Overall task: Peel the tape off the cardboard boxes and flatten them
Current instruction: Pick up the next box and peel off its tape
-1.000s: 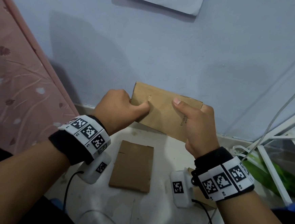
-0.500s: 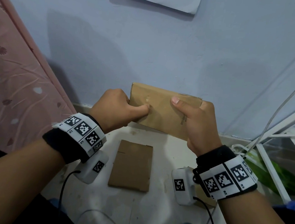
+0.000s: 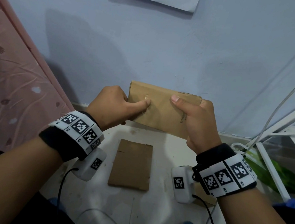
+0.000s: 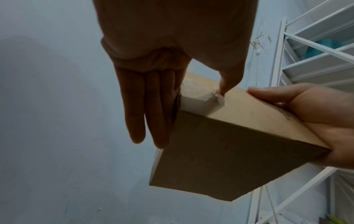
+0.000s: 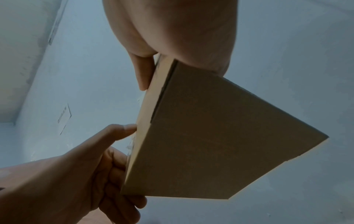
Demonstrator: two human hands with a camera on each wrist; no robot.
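I hold a brown cardboard box (image 3: pixel 161 111) up in front of the blue wall with both hands. My left hand (image 3: pixel 115 105) pinches its left end. In the left wrist view the fingers (image 4: pixel 149 113) lie straight behind that end. The thumb tip (image 4: pixel 223 89) presses on the crumpled edge of a strip of clear tape (image 4: pixel 193 104) that wraps the box's corner. My right hand (image 3: pixel 197 121) grips the right end, with the thumb on the front face and the fingers (image 5: pixel 142 72) behind. The box's back side is hidden.
A flattened cardboard piece (image 3: pixel 131 165) lies on the white floor below the box, and another piece (image 3: pixel 205 196) lies under my right wrist. Pink bedding (image 3: pixel 13 83) stands at the left. A white wire rack (image 3: pixel 272 157) with green plastic (image 3: pixel 283 173) is at the right. Cables (image 3: pixel 61 184) trail near my knees.
Hardly anything differs. Both hands keep the same hold on the box, and the left thumb stays at the same spot on the tape edge.
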